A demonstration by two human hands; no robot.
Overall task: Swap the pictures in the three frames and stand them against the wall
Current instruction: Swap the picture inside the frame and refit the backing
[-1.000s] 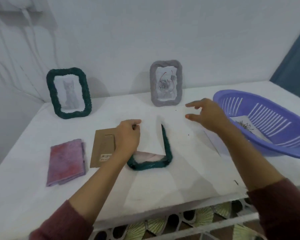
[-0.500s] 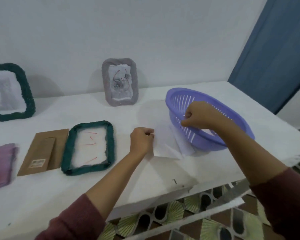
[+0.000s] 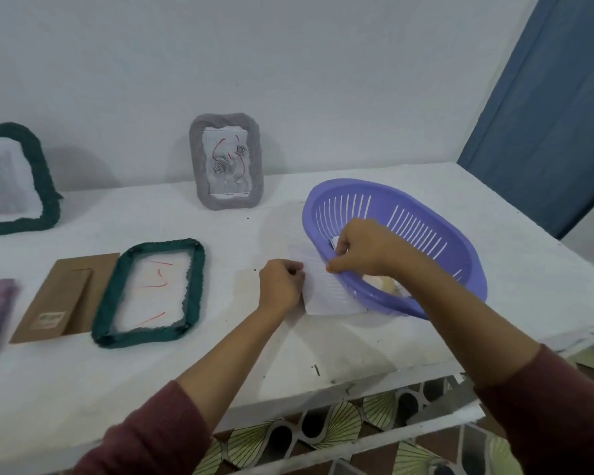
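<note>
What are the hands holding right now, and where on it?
Both hold the white paper sheet: left hand pinches its left edge, right hand grips its upper edge at the purple basket rim.

Grey frame and green frame upright against wall, second green frame flat, picture removed
</note>
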